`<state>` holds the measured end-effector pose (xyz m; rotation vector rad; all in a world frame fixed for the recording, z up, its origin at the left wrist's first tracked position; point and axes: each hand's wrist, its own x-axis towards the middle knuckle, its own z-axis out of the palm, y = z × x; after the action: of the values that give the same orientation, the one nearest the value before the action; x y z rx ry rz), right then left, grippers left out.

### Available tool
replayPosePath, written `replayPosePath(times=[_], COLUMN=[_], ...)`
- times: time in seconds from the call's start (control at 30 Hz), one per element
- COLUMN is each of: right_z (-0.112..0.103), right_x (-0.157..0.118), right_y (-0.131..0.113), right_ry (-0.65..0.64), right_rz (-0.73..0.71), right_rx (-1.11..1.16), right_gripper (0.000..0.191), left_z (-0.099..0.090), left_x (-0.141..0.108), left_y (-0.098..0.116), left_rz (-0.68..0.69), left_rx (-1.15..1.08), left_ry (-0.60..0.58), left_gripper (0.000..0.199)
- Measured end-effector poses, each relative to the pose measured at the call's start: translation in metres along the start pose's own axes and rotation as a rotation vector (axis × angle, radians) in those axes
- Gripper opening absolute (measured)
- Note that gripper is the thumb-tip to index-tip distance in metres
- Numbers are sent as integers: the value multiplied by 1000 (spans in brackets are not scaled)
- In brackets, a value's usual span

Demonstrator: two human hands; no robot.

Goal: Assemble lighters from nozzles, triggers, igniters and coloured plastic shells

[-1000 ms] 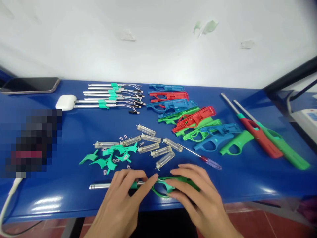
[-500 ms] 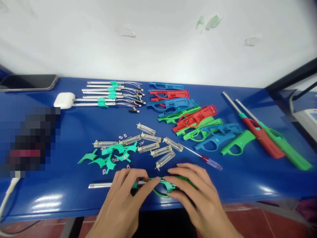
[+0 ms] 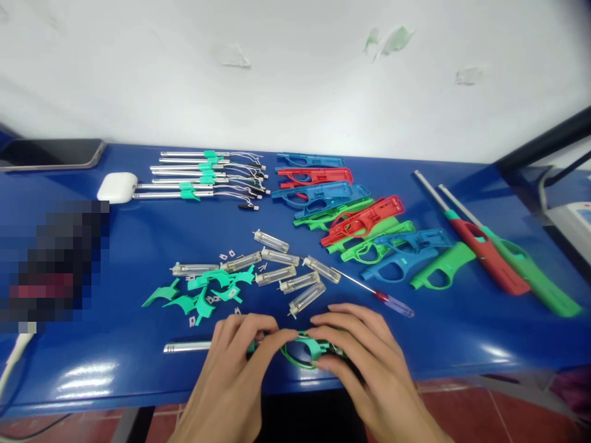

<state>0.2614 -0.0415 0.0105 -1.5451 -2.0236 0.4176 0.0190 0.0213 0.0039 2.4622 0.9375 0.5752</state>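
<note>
A partly assembled green utility lighter lies at the table's front edge, its metal tube pointing left. My left hand is closed around the place where the tube meets the green handle shell, thumb and fingertips pressing there. My right hand grips the handle end, with its fingertips beside the teal trigger. Much of the handle is hidden under my right fingers. Just beyond my hands lie loose teal triggers and several clear fuel tanks.
Metal tubes with wires lie in a row at the back left. Red, blue and green handle shells are piled right of centre. A screwdriver, a red lighter, a green lighter, a white case and a phone are also there.
My right fingers have shifted slightly at the trigger end of the lighter. Both hands keep their hold, and the view has moved a little.
</note>
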Motion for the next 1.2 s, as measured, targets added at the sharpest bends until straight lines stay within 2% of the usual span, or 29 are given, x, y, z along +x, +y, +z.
replayPosePath(times=[0.3,0.73,0.87,1.07,1.2], right_z=[1,2,3,4,4], right_x=[2,-2,-4,-3,-4], right_y=[-1,-3,-2,-1,0], right_ry=[2,63,83,128,134], right_rz=[42,58,65,60,53], right_rx=[28,51,66,72,70], right_gripper=[15,18,23,14,16], left_z=[0,0,-2,0,0], left_x=[6,-4,-1,0,0], left_y=[5,-4,-4,-10,-10], left_rz=[-63,59,95,175,179], left_rx=[-35,43,70,130,163], left_ry=[21,35,61,152,122], left_gripper=[57,56,52,46,48])
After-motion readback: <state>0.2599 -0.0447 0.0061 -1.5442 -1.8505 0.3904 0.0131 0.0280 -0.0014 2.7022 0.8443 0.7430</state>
